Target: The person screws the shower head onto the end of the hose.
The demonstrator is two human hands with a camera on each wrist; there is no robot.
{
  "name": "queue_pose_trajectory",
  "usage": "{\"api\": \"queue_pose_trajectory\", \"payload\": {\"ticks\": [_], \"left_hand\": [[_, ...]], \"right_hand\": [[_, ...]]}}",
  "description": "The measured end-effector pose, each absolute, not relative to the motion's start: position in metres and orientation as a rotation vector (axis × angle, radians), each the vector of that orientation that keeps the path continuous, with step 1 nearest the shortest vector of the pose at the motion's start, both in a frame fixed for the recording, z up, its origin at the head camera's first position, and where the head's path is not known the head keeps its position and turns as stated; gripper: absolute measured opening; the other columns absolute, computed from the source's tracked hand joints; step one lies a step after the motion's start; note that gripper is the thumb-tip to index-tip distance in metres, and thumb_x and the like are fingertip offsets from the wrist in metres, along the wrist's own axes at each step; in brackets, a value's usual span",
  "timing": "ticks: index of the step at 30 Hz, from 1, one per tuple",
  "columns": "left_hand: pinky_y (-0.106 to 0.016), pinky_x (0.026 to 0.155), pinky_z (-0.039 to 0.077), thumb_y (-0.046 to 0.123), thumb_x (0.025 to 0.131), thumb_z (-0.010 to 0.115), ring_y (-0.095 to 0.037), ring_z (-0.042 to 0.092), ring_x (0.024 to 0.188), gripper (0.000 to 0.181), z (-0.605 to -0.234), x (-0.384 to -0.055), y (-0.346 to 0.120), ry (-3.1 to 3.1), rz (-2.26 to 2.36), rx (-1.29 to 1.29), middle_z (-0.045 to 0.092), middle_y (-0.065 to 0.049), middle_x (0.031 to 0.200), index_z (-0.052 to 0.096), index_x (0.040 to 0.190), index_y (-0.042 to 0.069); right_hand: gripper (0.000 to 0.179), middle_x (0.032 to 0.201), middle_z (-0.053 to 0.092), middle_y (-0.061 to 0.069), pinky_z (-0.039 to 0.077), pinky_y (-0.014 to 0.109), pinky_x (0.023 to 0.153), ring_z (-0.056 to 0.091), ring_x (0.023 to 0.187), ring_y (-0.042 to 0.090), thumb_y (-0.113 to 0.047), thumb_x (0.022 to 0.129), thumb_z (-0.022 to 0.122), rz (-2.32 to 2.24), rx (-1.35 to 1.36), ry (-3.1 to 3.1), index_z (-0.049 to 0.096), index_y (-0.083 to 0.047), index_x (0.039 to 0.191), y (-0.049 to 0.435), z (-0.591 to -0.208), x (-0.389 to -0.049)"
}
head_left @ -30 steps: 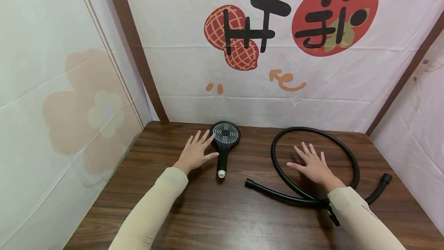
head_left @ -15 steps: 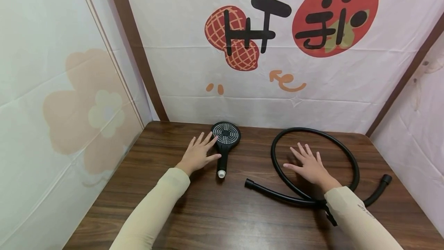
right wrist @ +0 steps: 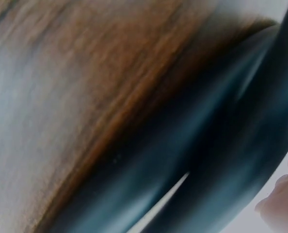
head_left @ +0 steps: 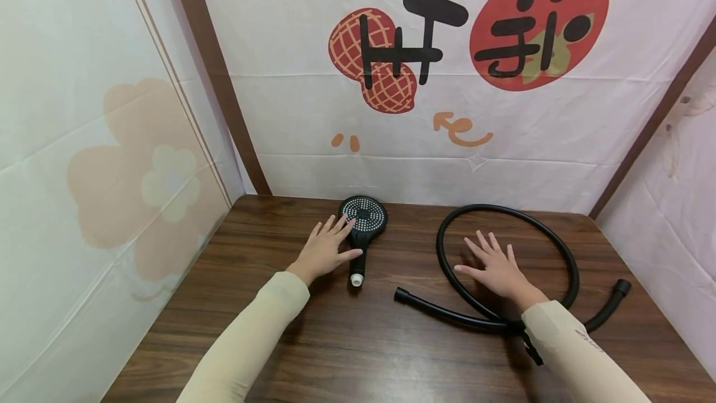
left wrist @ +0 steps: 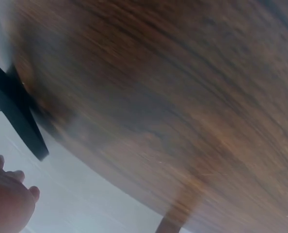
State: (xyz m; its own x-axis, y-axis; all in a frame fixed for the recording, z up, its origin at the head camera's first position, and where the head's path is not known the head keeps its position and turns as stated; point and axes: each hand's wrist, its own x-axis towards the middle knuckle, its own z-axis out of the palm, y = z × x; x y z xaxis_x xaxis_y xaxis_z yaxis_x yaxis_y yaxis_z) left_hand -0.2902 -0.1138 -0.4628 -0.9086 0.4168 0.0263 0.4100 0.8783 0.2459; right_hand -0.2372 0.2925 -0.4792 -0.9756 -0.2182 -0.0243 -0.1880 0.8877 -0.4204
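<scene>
A black shower head (head_left: 370,216) lies face up on the wooden table, its white threaded end (head_left: 357,280) toward me. My left hand (head_left: 323,254), fingers spread and straight, hovers at its left side and overlaps its edge in the head view; whether it touches cannot be told. To the right lies a looped black shower hose (head_left: 566,254) with a connector at each end. Over the inside of that loop my right hand (head_left: 500,269) is held with spread fingers, gripping nothing. The left wrist view shows part of the shower head (left wrist: 23,121); the right wrist view shows the hose (right wrist: 221,160) close up.
The brown wooden table (head_left: 347,347) ends at a white printed cloth (head_left: 302,173) behind it. Cloth walls also stand at the left and right. The hose's left connector (head_left: 401,295) points toward the shower head; its right connector (head_left: 623,287) lies near the table's right side.
My left hand has shifted slightly right, toward the shower head. My right hand has moved a little left over the hose loop. Both objects lie where they were.
</scene>
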Motion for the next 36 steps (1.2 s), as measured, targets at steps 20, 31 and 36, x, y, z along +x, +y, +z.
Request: {"api": "queue_pose_trajectory", "payload": {"ticks": [20, 31, 36], "left_hand": [[-0.056, 0.124, 0.011, 0.063, 0.096, 0.049, -0.033, 0.014, 0.155, 0.08, -0.462, -0.285, -0.108, 3.011, 0.395, 0.668, 0.017, -0.007, 0.167, 0.022, 0.159, 0.021], [-0.052, 0.124, 0.018, 0.051, 0.096, 0.06, -0.03, 0.026, 0.152, 0.086, -0.46, -0.28, -0.097, 2.939, 0.645, 0.582, 0.025, -0.013, 0.164, 0.022, 0.157, 0.005], [-0.05, 0.124, 0.02, 0.049, 0.095, 0.063, -0.033, 0.029, 0.15, 0.086, -0.459, -0.278, -0.095, 2.909, 0.712, 0.55, 0.027, -0.015, 0.163, 0.023, 0.156, 0.003]], "right_hand": [[0.087, 0.166, 0.009, 0.022, -0.009, 0.071, 0.114, -0.001, 0.152, 0.047, -0.065, 0.092, 0.054, -0.66, -0.371, 2.957, 0.029, -0.013, 0.156, 0.28, -0.478, -0.231], [0.087, 0.166, 0.011, 0.022, -0.008, 0.07, 0.115, 0.0, 0.152, 0.048, -0.064, 0.092, 0.056, -0.674, -0.428, 2.943, 0.03, -0.011, 0.156, 0.268, -0.478, -0.227], [0.086, 0.166, 0.012, 0.022, -0.008, 0.07, 0.115, 0.001, 0.152, 0.048, -0.063, 0.092, 0.056, -0.674, -0.44, 2.939, 0.031, -0.012, 0.156, 0.265, -0.48, -0.226]]}}
